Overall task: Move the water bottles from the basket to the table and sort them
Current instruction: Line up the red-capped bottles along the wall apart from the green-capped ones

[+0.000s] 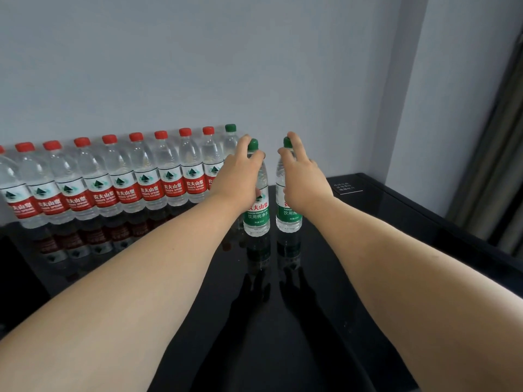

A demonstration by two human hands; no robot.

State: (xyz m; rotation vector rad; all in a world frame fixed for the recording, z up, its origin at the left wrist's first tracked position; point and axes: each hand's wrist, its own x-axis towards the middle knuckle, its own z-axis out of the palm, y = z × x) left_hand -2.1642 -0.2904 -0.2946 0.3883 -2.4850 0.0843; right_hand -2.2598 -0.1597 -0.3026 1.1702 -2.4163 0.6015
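Pale grey wall (198,52), glossy black table (283,335), curtain (498,165) at right

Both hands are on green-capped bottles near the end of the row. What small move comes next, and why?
Probably slide both bottles back toward the wall. The left hand and right hand each grip an upright green-capped bottle standing forward of the row, where one green-capped bottle already follows the red-capped bottles. Lining them up beside it would keep the colours grouped.

2 bare forearms (158,267), no sleeves.
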